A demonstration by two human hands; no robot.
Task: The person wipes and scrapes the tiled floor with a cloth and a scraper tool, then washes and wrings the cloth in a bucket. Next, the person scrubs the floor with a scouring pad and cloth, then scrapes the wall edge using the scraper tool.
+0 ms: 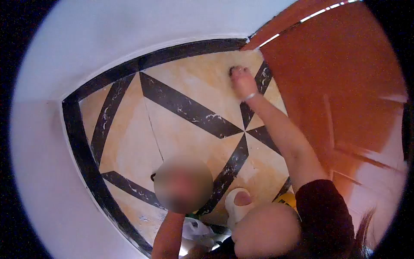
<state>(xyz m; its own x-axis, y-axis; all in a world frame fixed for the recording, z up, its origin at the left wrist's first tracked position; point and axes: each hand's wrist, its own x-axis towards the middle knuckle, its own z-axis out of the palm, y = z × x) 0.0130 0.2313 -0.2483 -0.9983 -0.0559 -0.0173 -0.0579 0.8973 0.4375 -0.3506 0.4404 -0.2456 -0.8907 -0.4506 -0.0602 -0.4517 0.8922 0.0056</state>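
My right hand (243, 82) is over the tiled floor (194, 69) near the wall corner and the door, a light band at its wrist. Its fingers are curled around a small dark thing that I cannot make out. At the lower centre, a blurred round patch covers my left hand (183, 185), so its fingers are hidden. A small black loop sticks out at the left edge of that patch. Below my left arm lies a whitish plastic bag (196, 228).
A reddish-brown door (327, 77) stands at the right. White walls (129, 26) meet a dark floor border (181, 49). My bent knee (267, 231), a pale shoe (235, 205) and a yellow object (286, 200) are at the bottom.
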